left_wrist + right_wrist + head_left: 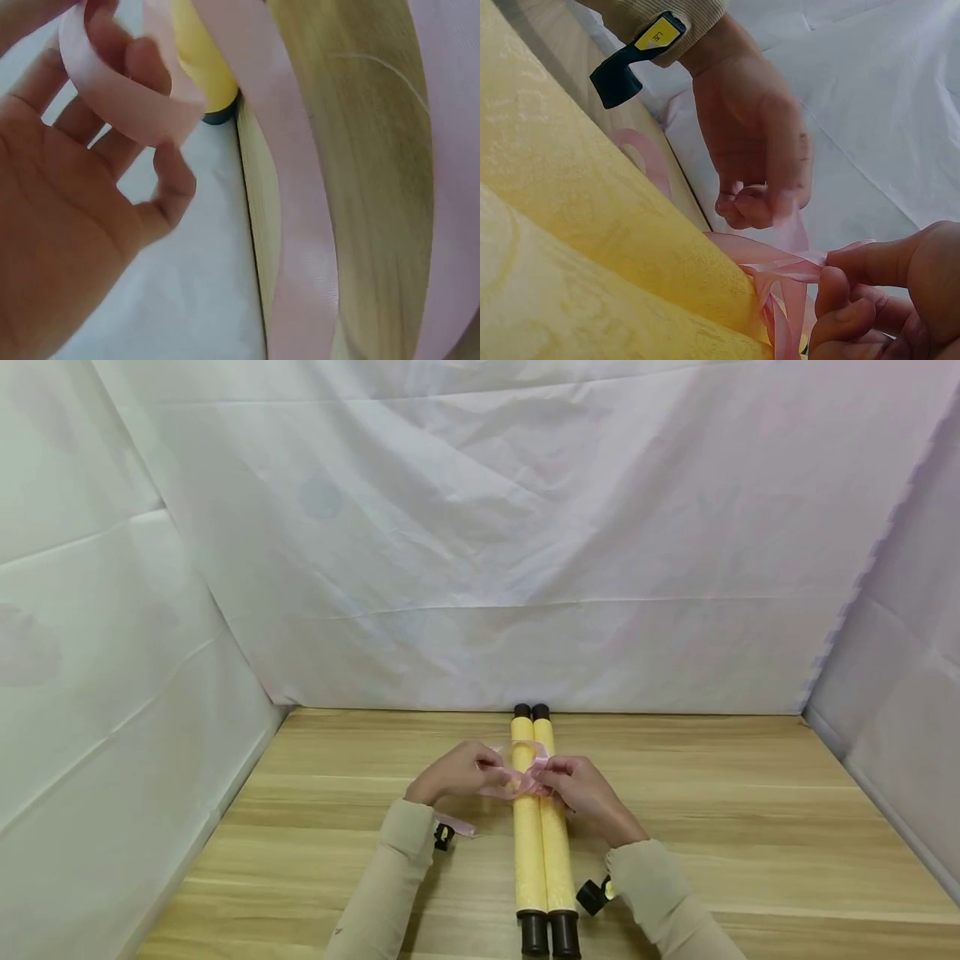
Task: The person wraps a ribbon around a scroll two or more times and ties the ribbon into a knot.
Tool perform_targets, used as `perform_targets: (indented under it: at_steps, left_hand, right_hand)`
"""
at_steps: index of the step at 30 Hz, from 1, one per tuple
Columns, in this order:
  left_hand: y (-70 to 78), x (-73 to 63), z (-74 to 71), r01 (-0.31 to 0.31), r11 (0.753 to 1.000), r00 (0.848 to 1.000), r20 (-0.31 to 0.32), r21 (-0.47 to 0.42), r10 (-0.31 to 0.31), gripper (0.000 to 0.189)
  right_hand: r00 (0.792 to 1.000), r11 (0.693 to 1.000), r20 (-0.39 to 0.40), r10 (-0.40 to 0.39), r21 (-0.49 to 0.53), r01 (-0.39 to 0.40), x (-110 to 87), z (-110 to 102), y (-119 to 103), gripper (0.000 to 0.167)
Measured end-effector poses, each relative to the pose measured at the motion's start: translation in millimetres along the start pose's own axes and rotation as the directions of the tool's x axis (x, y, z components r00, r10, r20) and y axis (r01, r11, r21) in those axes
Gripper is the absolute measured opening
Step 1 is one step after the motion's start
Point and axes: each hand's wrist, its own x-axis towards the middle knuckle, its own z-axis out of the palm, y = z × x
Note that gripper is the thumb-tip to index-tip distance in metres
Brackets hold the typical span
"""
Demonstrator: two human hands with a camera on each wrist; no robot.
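**Two hands pinching pink ribbon over a pair of yellow scrolls**

From my remote seat I see two rolled scrolls (543, 860) lying side by side, lengthwise, on a wood-grain worktop (750, 827), with a pink ribbon (529, 782) bunched across their upper half. Both grips are closed on the ribbon: the left hand (459, 772) pinches a curling loop between thumb and fingers, and the right hand (588, 793) pinches a gathered part close to the scrolls. Whether a knot is already formed there, I cannot tell.

I judge the ribbon to be very light, limp and rather slippery, easily twisted but hardly fragile; I would take it by fingertip pinch, near the crossing. The scrolls should be fairly stiff and likely to roll, their outer wrap easily creased, so I would hold them around the middle or by the end knobs (534, 935).

The ribbon is flat, pale and satiny, with loose lengths to the left. The scrolls are soft yellow (the right wrist view shows a faint brocade-like pattern), finished in black at both ends.
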Motion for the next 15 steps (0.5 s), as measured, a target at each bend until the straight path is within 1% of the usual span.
perform_targets:
  at_steps: [3,5,7,9,11,14,15]
  left_hand:
    - [0.8,-3.9,-2.6,0.026,0.993,1.000,-0.009,-0.118,-0.027,0.024]
    - [0.3,-6.0,-4.0,0.030,0.978,0.999,-0.017,-0.206,-0.034,0.025]
    - [-0.8,-8.2,-5.4,0.015,0.952,0.999,-0.025,-0.305,-0.023,0.029]
    - [-2.5,-10.9,-7.1,-0.005,0.924,1.000,-0.028,-0.382,-0.007,0.028]
    - [-3.7,-14.1,-8.9,-0.034,0.890,0.999,-0.028,-0.455,0.025,0.028]
    - [-3.4,-18.7,-11.5,-0.076,0.843,0.997,-0.023,-0.532,0.075,0.024]
    - [-2.9,-19.6,-11.9,-0.088,0.832,0.996,-0.022,-0.548,0.092,0.023]
  right_hand:
    - [1.000,1.000,-0.007,-0.004,-0.013,0.004,0.2,0,0,0.016]
    - [1.000,1.000,-0.008,-0.004,-0.019,0.004,0.1,1,-1,0.016]
    - [1.000,1.000,-0.012,-0.004,-0.021,0.004,0.0,1,-1,0.016]
    - [1.000,1.000,-0.013,0.000,-0.024,-0.001,-0.3,2,-1,0.017]
    - [1.000,1.000,-0.017,0.002,-0.027,-0.002,-0.9,2,-2,0.018]
    - [1.000,1.000,-0.021,0.008,-0.026,-0.009,-1.6,1,-2,0.020]
    - [1.000,1.000,-0.022,0.010,-0.023,-0.010,-1.7,0,-1,0.020]
